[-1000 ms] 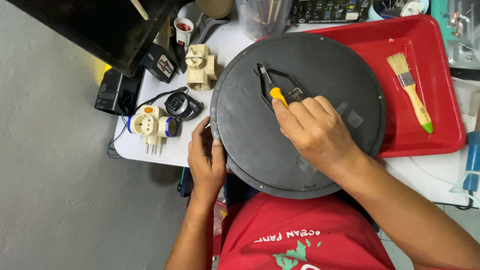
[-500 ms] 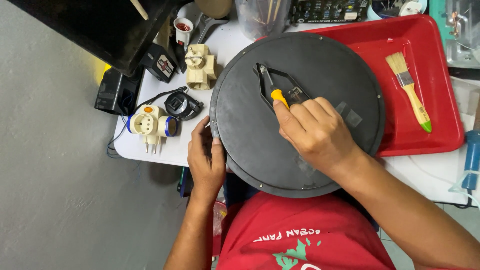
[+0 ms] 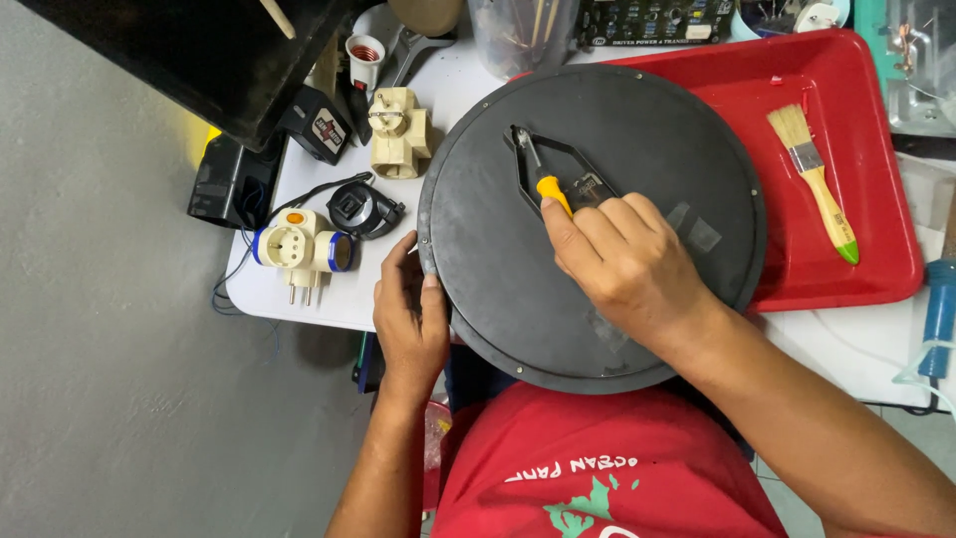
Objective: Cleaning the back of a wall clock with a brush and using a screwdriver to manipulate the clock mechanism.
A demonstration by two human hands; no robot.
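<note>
A large round black disc (image 3: pixel 637 139), the back of a clock-like object, lies across the white table and partly over a red tray. My right hand (image 3: pixel 622 264) rests on the disc and grips a yellow-handled screwdriver (image 3: pixel 543 179), whose metal tip points into the hexagonal recess (image 3: pixel 558 164) near the disc's middle. My left hand (image 3: pixel 408 324) holds the disc's left rim, with the thumb on top and the fingers curled at the edge.
A red tray (image 3: pixel 876 130) at the right holds a paintbrush (image 3: pixel 815 179). Cream plug adapters (image 3: pixel 400 132) (image 3: pixel 299 249), a black adapter (image 3: pixel 363 209) and a small black box (image 3: pixel 317 125) lie on the white table (image 3: pixel 329 304) left of the disc. A blue handle (image 3: pixel 938 314) sits far right.
</note>
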